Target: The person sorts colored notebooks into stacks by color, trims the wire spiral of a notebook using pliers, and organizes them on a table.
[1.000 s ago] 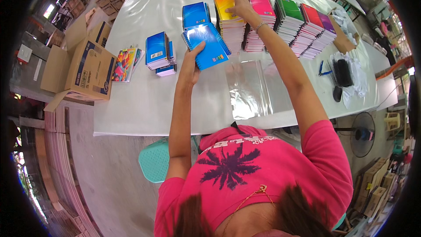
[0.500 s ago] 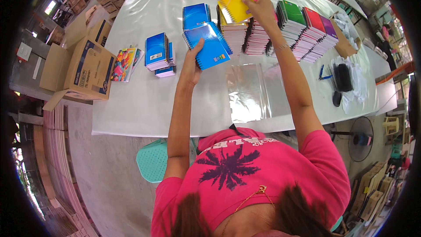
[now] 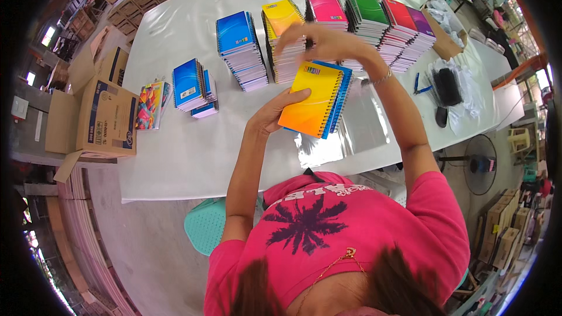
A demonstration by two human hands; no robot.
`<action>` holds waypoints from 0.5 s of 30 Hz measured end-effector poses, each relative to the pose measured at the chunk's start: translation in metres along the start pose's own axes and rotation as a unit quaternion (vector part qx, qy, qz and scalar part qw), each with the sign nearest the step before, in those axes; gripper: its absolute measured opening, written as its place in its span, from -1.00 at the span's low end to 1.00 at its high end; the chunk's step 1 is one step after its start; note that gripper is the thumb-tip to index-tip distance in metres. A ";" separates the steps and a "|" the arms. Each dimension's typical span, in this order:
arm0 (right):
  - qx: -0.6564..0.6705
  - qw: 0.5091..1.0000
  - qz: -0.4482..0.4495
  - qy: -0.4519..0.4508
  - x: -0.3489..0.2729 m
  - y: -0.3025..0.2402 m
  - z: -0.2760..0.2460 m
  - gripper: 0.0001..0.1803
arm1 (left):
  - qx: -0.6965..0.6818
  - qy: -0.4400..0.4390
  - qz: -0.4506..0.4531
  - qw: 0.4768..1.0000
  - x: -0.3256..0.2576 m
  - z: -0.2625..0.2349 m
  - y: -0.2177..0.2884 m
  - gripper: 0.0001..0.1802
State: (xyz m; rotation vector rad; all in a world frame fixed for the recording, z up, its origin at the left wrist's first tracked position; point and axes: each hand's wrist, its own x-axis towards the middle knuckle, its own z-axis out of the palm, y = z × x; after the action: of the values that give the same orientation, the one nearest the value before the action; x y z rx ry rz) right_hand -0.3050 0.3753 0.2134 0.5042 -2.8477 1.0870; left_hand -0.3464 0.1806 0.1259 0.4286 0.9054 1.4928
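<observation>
My left hand grips a small stack of spiral notebooks by the left edge, thumb on top. A yellow notebook lies uppermost, with a blue notebook showing beneath its coil side. Just above them my right hand is blurred by motion, its fingers apart with nothing seen in them. It passes in front of the yellow notebook pile and the pink notebook pile. Left of these stands a tall blue notebook pile.
Green, red and purple notebook piles stand farther right. A hairbrush and blue-handled pliers lie at the right. Leftward are a shorter blue pile, colourful booklets and an opened carton. Clear plastic lies near me.
My right hand has brought the yellow notebook down onto the blue one in my left hand and let go. My left hand has moved nearer and to the right.
</observation>
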 end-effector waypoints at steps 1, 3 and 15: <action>-0.021 0.995 0.061 0.080 0.001 0.022 -0.008 -0.58 | -0.009 -0.032 -0.014 0.999 0.005 0.003 0.000 -0.38; -0.185 0.947 0.148 0.218 -0.008 0.069 -0.023 -0.56 | 0.001 -0.031 0.006 0.999 0.018 0.013 0.000 -0.40; -0.219 0.863 0.078 0.448 -0.059 0.040 -0.014 -0.50 | -0.051 0.113 0.226 0.966 0.056 0.012 -0.001 -0.39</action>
State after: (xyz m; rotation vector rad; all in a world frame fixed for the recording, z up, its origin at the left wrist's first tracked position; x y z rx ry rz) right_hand -0.2633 0.4296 0.1887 -0.2328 -2.1656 0.4397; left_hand -0.3461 0.2372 0.1185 0.4116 0.9409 2.0304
